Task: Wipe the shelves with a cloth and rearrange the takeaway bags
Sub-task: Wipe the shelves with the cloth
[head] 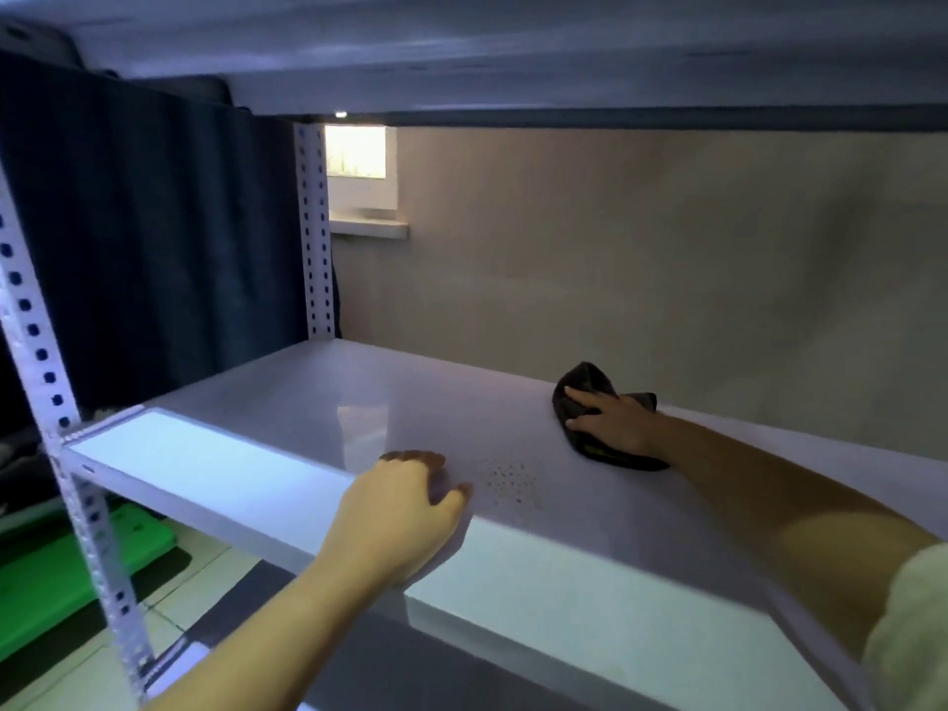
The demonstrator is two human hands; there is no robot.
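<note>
- We have our right hand (613,420) far out over the shelf (318,402), fingers spread fairly flat and pressing down on the dark cloth (585,390) – it pins the cloth against the surface rather than gripping it in a fist.
- The cloth lies bunched near the back of the shelf, right of centre, close to the beige wall (667,248); part of it sticks out beyond the fingertips toward the left and part trails under the wrist.
- Our left hand (405,510) rests on the front lip of the shelf, fingers loosely curved over the edge and holding nothing. We judge that it is steadying us.
- The relation that matters: a patch of small dark specks (508,479) sits on the shelf between the two hands, nearer the front edge than the cloth, just right of the left hand's fingertips.
- From the cloth, the specks lie toward us and to the left, so the right hand – the one already on the cloth – would probably reach them with a diagonal pull toward the front.
- The shelf's long axis runs left to right across our view; the broad left half, out to the perforated upright (318,228), looks unwiped as far as we can judge.
- No takeaway bags show on this level, so the rearranging seems to wait on the wiping.
</note>
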